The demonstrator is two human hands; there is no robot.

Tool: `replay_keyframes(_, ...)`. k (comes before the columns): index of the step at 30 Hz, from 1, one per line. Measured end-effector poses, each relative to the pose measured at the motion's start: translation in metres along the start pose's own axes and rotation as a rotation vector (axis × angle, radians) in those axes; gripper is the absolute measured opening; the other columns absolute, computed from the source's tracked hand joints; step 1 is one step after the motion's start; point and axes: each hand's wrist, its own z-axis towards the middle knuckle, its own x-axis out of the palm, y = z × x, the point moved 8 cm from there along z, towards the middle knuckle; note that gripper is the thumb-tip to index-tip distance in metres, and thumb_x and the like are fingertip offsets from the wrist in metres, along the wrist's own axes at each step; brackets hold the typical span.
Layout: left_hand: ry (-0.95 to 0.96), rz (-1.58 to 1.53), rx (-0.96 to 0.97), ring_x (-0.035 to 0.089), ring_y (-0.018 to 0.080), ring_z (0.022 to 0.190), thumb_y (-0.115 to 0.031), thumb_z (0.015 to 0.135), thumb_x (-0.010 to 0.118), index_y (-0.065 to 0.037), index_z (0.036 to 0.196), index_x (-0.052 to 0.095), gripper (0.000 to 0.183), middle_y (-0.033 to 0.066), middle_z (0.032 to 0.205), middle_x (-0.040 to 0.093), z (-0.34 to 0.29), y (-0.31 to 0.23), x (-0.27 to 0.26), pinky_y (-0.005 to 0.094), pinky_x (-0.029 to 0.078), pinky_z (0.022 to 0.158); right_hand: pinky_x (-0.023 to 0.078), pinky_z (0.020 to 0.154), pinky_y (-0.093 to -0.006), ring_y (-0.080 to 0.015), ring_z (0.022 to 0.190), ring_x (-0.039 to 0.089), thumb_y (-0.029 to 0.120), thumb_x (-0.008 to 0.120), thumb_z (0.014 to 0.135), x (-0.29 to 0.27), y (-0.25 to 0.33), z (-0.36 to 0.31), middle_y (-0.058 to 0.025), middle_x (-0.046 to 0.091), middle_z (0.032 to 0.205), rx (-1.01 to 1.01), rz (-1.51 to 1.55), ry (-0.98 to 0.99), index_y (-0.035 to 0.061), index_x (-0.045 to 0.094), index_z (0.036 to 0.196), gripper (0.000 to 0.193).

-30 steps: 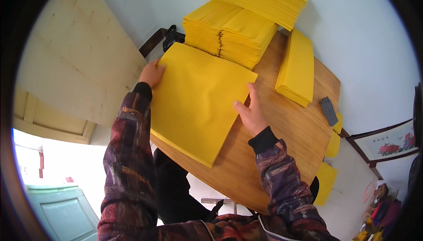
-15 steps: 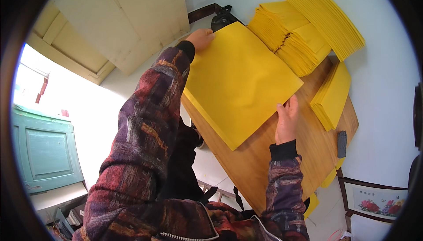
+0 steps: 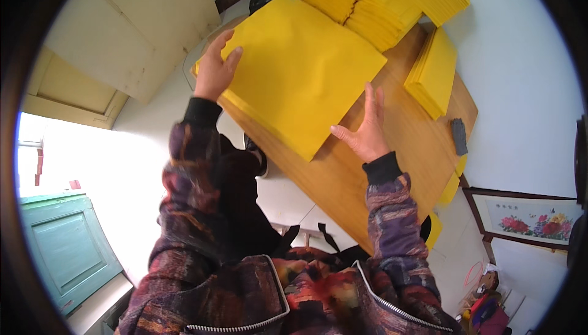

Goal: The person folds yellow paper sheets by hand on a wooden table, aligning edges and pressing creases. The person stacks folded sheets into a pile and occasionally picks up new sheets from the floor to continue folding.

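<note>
Squarish yellow sheet stack (image 3: pixel 300 65) between open hands: left hand (image 3: pixel 215 68) over stack's left corner, right hand (image 3: pixel 367 131) at stack's right edge, neither clearly nearer; contact unclear.

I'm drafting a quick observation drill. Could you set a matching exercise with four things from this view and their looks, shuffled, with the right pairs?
1. sheets
2. table
3. panel at lower left
4. framed picture

A. brown wood
B. white with flowers
C. plain yellow
D. blue-green

Right pairs: 1-C, 2-A, 3-D, 4-B.
</note>
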Motion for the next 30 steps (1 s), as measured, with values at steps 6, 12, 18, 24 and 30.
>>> replay_keyframes(6,-0.252,0.017,-0.166,0.05,0.0339,0.122,-0.021,0.089,0.062,-0.004,0.13,0.051,0.045,0.0163,0.129,0.055,-0.105,-0.017,-0.013,0.0397,0.04,0.102,0.021,0.113,-0.0555,-0.0508,0.14,0.011,0.046,0.087,0.058,0.011,0.031,0.001,-0.026,0.004,0.155,-0.052,-0.398,0.23,0.0174,0.012,0.153,0.124)
replay_keyframes(12,-0.337,0.026,-0.119,0.05,0.0344,0.122,-0.02,0.088,0.064,-0.003,0.127,0.052,0.045,0.0175,0.129,0.054,-0.116,-0.009,-0.009,0.0415,0.039,0.102,0.021,0.109,-0.0652,-0.056,0.138,0.011,0.05,0.086,0.056,0.023,0.042,0.002,-0.0208,-0.001,0.158,0.044,-0.553,0.395,0.0264,0.007,0.154,0.128)
replay_keyframes(18,-0.325,-0.002,-0.104,0.05,0.035,0.122,-0.017,0.087,0.065,-0.002,0.126,0.053,0.043,0.0186,0.129,0.054,-0.119,-0.004,-0.006,0.0406,0.039,0.103,0.022,0.108,-0.0673,-0.0572,0.137,0.012,0.051,0.085,0.056,0.031,0.041,0.001,-0.0179,-0.003,0.159,0.071,-0.591,0.402,0.0298,0.006,0.153,0.128)
replay_keyframes(24,-0.299,-0.003,-0.142,0.048,0.035,0.124,-0.016,0.087,0.063,-0.001,0.127,0.052,0.044,0.0192,0.131,0.052,-0.117,-0.003,-0.006,0.0402,0.037,0.105,0.024,0.107,-0.0671,-0.0584,0.138,0.009,0.052,0.087,0.054,0.032,0.034,0.002,-0.0164,-0.006,0.159,0.172,-0.591,0.46,0.0315,0.004,0.153,0.131)
replay_keyframes(30,-0.271,-0.014,-0.128,0.046,0.0345,0.125,-0.015,0.087,0.063,-0.002,0.127,0.051,0.044,0.0184,0.132,0.051,-0.117,-0.006,-0.002,0.0412,0.035,0.107,0.023,0.107,-0.067,-0.059,0.137,0.009,0.055,0.088,0.052,0.031,0.033,0.0,-0.016,-0.008,0.159,0.226,-0.594,0.469,0.0319,0.004,0.153,0.134)
